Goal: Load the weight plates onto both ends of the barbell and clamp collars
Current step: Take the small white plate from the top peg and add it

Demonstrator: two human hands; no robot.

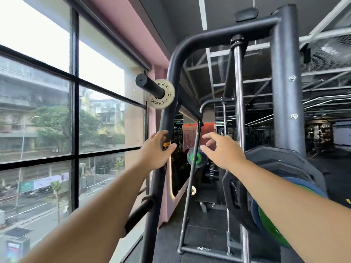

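A small cream weight plate [161, 95] marked ROGUE 0.5 sits on a black peg [150, 86] sticking out of the machine's upper frame. My left hand [156, 150] grips the curved black upright [167, 118] just below that peg. My right hand [218, 149] hovers in the air with fingers spread and holds nothing. Under my right forearm, a black plate [243, 188], a blue plate [311, 186] and a green plate [271, 228] are stacked on the bar end. Farther back a green-and-black plate [197, 157] shows in a mirror or on another bar.
A big window [57, 111] fills the left side, close to the frame. Chrome guide rods [239, 111] and a thick dark post [286, 92] stand to the right. A lower black peg [139, 213] juts out near my left forearm. Dark rubber floor [205, 234] lies below.
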